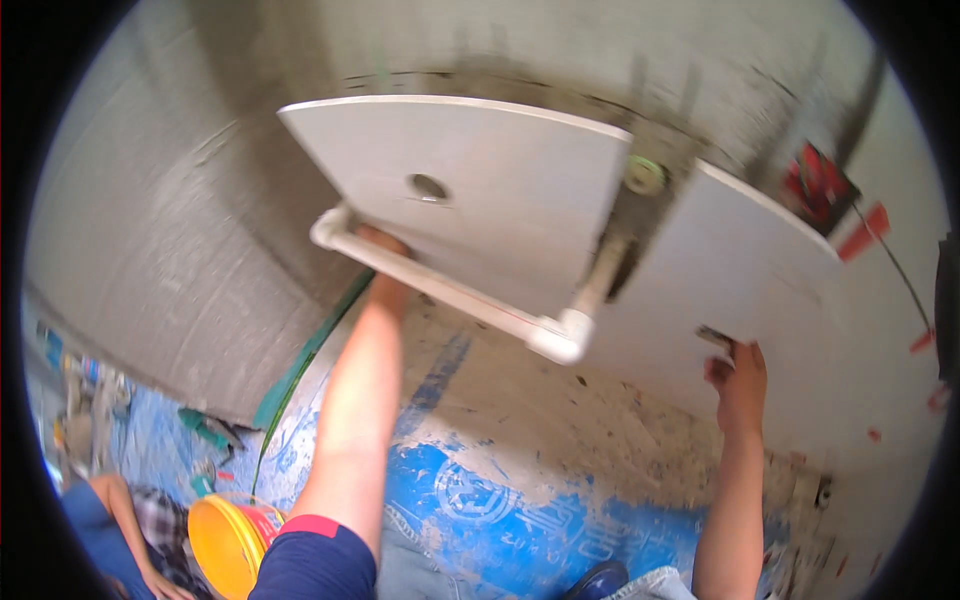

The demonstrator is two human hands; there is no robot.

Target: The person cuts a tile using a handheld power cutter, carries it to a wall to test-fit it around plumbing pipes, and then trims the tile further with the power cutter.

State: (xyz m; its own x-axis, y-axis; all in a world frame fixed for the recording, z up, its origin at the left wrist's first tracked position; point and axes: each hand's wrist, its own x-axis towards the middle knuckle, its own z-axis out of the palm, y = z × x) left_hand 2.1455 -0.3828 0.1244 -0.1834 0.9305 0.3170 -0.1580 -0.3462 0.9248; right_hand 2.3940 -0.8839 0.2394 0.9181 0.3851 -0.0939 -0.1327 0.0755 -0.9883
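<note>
The left hand [385, 243] is behind the white pipe [450, 284], at the left tile [500, 190]; its opening and hold I cannot tell. The right hand [741, 378], half curled, is by the right tile [690, 260], its hold unclear.

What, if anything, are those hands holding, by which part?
Unclear: the right hand is at the right end of a small grey piece, grip blurred; the left hand, partly behind the white pipe, is by the lower edge of the holed white tile.

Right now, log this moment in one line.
left hand: behind white pipe; right hand: at right panel; yellow bucket: lower left
</note>
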